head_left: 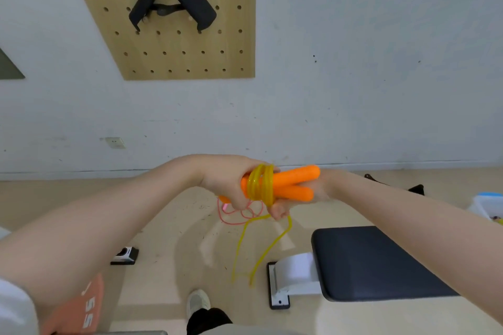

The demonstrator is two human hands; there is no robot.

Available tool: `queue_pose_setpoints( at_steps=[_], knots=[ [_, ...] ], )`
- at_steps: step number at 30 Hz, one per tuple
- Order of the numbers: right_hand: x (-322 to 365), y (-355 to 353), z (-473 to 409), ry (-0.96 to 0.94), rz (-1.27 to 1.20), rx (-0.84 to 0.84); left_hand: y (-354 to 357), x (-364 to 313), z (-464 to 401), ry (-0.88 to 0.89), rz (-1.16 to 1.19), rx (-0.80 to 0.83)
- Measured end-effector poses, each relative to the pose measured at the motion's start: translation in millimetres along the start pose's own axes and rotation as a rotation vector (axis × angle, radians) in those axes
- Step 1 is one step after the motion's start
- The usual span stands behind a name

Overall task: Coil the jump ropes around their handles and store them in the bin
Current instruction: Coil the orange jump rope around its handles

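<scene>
- Left hand (226, 182) clenched round the two orange handles (288, 183), held side by side at chest height, mid-scene.
- Right hand (283, 209) pinches the yellow rope (261, 185) just below the handles.
- Several turns wound on the handles; a long slack loop hangs toward the floor.
- Rope likely light, limp, springy (may unwind if let go). Best held at the handles, thumb on the coils.
- Pink rope (239, 215) on the far floor.
- Bin (487, 205), probably, far right.
</scene>
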State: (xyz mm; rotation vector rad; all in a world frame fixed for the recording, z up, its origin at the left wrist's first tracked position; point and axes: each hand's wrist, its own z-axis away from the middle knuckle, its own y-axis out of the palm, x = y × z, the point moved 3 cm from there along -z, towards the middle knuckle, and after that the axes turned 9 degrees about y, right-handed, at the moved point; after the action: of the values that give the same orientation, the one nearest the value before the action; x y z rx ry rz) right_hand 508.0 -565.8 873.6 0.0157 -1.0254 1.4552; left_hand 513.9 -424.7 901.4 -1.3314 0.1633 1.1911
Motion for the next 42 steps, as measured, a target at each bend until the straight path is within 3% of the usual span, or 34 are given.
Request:
queue_pose_setpoints(
  at_steps=[4,7,13,17,20,23,27,30,33,38,42],
  knots=[
    [11,8,-10,0.103,0.443,-0.198,5,-5,0,-0.057,-0.600,0.080],
    [8,4,-20,0.232,0.771,-0.294,14,-8,-5,-0.005,-0.835,0.006],
    [-2,-32,-31,0.379,0.818,-0.433,26,-10,-18,-0.088,-1.041,0.033],
    [15,-52,-27,0.390,0.684,-0.632,29,2,-31,-0.339,-1.126,0.095],
    [28,-51,-24,0.328,0.448,-0.602,20,14,-35,-0.490,-1.024,0.036],
    [29,-38,-24,0.255,0.128,-0.561,0,31,-33,-0.546,-0.693,-0.132],
    [22,-18,-19,0.131,-0.495,-0.341,-21,55,-23,-0.598,-0.233,-0.345],
    [14,-11,-22,0.047,-0.516,-0.275,-28,56,-17,-0.517,0.075,-0.417],
    [5,-7,-23,-0.011,-0.473,-0.215,-28,47,-13,-0.435,0.191,-0.389],
    [-6,1,-25,0.026,-0.377,-0.229,-22,33,-4,-0.245,0.228,-0.281],
    [-7,4,-21,0.026,-0.315,-0.184,-15,25,-2,-0.214,0.068,-0.168]
  ],
)
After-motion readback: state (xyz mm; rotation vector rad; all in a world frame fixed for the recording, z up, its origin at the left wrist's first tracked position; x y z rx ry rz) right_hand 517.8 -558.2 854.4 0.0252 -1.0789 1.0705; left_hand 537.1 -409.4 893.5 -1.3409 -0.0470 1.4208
